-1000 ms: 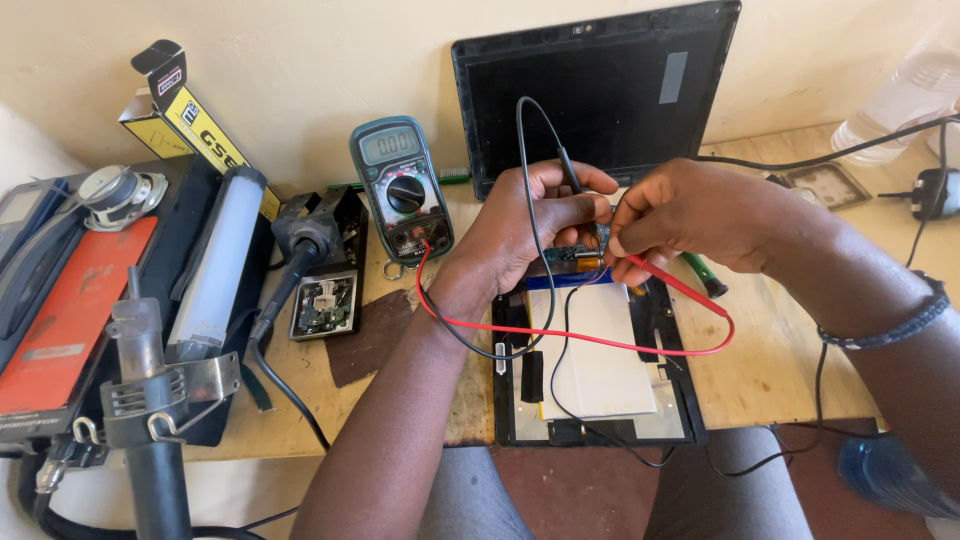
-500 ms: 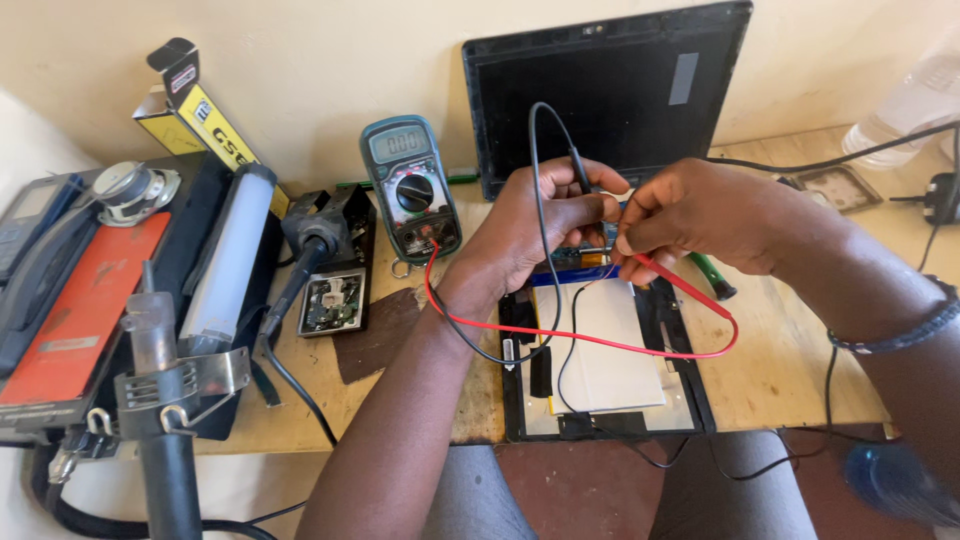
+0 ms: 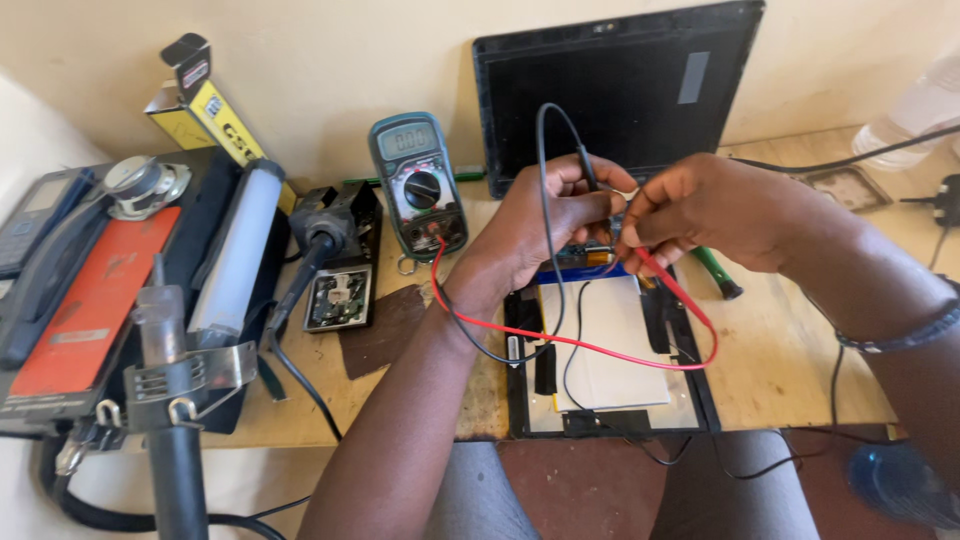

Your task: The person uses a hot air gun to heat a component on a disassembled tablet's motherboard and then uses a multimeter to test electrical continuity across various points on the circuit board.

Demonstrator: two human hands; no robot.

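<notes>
Head view. Left hand [image 3: 545,225]: closed around black probe [image 3: 585,165], tip pointing down at the top edge of the opened tablet [image 3: 610,345]. Right hand [image 3: 715,210]: pinching red probe [image 3: 655,268] just beside the black one. Tablet lies flat on counter [image 3: 780,350], directly beneath both hands. Multimeter [image 3: 418,185] stands left of the hands.

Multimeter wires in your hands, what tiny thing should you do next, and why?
Probably hold both tips steady and glance at the multimeter. The left hand pinches the black probe, the right hand the red probe, both down at the top edge of the opened tablet.
</notes>
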